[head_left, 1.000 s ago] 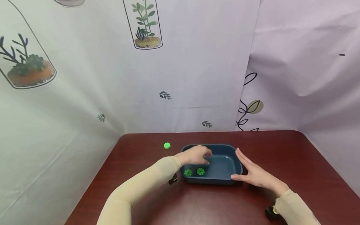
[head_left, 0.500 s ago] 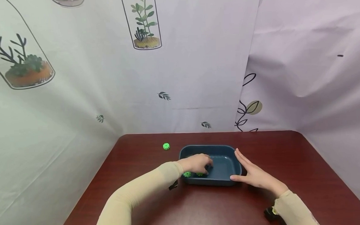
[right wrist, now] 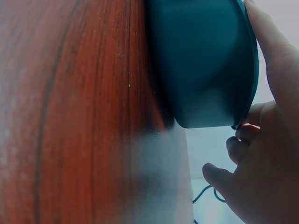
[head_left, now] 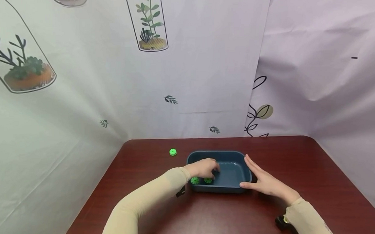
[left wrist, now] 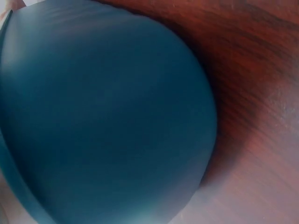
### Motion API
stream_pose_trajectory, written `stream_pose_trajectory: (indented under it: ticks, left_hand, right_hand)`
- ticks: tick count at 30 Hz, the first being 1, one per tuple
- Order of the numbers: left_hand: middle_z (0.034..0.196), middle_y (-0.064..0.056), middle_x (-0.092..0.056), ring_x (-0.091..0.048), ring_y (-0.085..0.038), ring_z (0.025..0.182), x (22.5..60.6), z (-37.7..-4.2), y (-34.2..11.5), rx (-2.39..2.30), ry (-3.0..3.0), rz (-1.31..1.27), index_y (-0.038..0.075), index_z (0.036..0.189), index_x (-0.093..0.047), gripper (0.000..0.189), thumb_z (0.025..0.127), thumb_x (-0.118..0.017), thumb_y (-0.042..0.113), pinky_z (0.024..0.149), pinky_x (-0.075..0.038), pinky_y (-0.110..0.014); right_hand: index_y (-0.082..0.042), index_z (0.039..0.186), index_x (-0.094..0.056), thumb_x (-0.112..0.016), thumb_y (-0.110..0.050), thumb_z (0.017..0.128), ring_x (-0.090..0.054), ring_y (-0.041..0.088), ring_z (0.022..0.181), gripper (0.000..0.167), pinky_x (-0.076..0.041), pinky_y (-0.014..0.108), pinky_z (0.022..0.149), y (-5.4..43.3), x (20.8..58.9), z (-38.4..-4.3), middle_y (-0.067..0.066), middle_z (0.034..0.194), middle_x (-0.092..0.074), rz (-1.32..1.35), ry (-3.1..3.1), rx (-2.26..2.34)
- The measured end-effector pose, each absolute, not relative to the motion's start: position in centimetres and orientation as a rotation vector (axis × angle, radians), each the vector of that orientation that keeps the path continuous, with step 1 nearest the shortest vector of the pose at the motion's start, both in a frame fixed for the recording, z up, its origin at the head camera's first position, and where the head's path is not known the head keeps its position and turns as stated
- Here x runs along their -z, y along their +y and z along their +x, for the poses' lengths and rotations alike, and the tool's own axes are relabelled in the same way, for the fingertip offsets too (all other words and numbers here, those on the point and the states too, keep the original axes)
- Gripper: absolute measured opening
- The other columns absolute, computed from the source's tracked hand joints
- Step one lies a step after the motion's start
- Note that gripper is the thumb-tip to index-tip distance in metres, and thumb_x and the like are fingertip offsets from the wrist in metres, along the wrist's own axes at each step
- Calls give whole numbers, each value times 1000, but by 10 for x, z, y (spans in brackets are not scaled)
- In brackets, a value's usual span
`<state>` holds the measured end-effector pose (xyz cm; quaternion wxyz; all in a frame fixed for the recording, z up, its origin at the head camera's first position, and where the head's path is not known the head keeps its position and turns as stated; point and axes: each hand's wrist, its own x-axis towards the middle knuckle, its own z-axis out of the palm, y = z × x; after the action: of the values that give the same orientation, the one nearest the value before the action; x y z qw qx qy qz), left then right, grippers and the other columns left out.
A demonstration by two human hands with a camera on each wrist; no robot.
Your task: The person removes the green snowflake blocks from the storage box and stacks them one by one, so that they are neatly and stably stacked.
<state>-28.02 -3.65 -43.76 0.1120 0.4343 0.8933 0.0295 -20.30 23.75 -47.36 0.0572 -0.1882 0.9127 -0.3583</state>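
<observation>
A dark blue rectangular tray (head_left: pixel 230 188) stands on the table in the head view. My left hand (head_left: pixel 203 168) reaches over its left end, with bent fingers down inside it; whether they hold anything is hidden. Under that hand lie two green flower-shaped pieces, one (head_left: pixel 194 180) at the near left corner and one (head_left: pixel 208 180) close to the thumb. My right hand (head_left: pixel 265 181) spans the right end, thumb at the near corner and straight fingers at the far corner. The left wrist view shows only the tray's outer wall (left wrist: pixel 107 112) and a little skin at the edge.
Another green flower-shaped piece (head_left: pixel 173 152) lies on the reddish-brown table (head_left: pixel 222 215), beyond the tray's left end. Printed white cloth (head_left: pixel 204 78) hangs behind and beside the table. Below the table edge, a dark cable (right wrist: pixel 202 192) shows in the right wrist view.
Over the second, my left hand has lowered into the tray toward its near side, then drawn back slightly left. The right hand stays at the tray's right end.
</observation>
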Motion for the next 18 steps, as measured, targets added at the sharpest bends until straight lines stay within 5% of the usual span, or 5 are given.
stream_pose_trajectory:
  ticks: [6,18]
  left_hand:
    - [111,1,-66,-59,-10,104,438,-285,-39,-107,2627,1226,11,116,-73,31,87,-81,19,90,-47,-20]
    - [86,10,-63,-56,-3,79,445,-287,-37,-234,2550,1164,15,96,-71,9,89,-78,13,72,-47,-18]
  right_hand:
    - [-13,163,-6,-74,-52,88,-17,49,148,108,-30,72,105,237,473,-203,16,168,-1,-563,2761,1078]
    - [-11,163,-8,-75,-50,88,-16,49,148,108,-30,72,105,237,471,-202,17,168,-2,-569,2770,1082]
